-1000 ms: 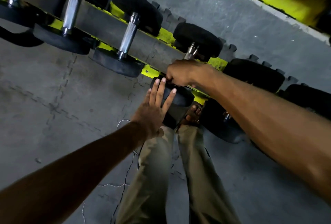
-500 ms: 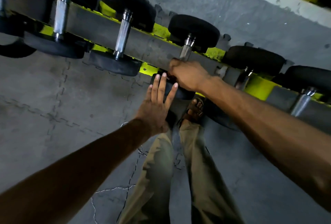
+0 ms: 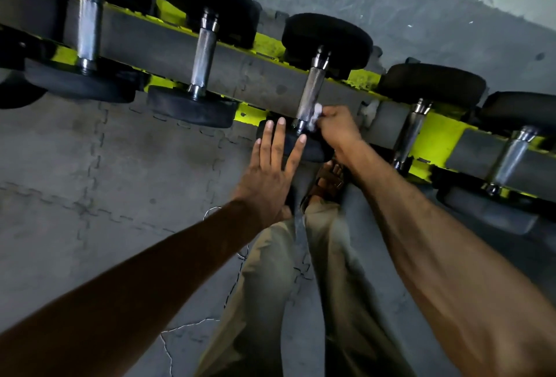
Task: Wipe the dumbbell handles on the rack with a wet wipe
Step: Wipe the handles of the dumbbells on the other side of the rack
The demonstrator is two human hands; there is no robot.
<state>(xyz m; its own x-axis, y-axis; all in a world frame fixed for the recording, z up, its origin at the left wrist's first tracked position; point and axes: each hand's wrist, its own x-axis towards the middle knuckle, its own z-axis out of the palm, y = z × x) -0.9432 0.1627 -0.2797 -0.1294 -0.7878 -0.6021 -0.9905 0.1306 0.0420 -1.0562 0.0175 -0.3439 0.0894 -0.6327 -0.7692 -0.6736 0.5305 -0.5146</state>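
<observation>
My right hand [image 3: 340, 128] pinches a crumpled white wipe [image 3: 315, 114] against the lower end of a knurled steel handle [image 3: 311, 90], fingers curled tight round the wad, just above the spot where the bar meets the near head [image 3: 314, 150]. My left hand [image 3: 270, 172] lies flat on that same black head, fingers straight and slightly spread, holding nothing, the fingertips reaching over its upper edge beside the handle. The dumbbell [image 3: 328, 39] sits across the two yellow rails of the rack [image 3: 436, 138], its far head resting on the back rail and its near head on the front one, the handle bridging the gap between them. It is the third in a row that runs from upper left to lower right. To its left a neighbour [image 3: 204, 57] rests the same way, handle bare and shining, and beyond that a larger one [image 3: 88, 27] near the picture's edge. To its right two more [image 3: 409, 135] sit on the rails, partly hidden by my right forearm. Grey interlocking mats cover the floor [image 3: 90, 166] under the rack. My khaki trousers [image 3: 270, 286] fill the lower middle, and one foot [image 3: 329, 178] in a sandal shows between my wrists, directly below the near head.
</observation>
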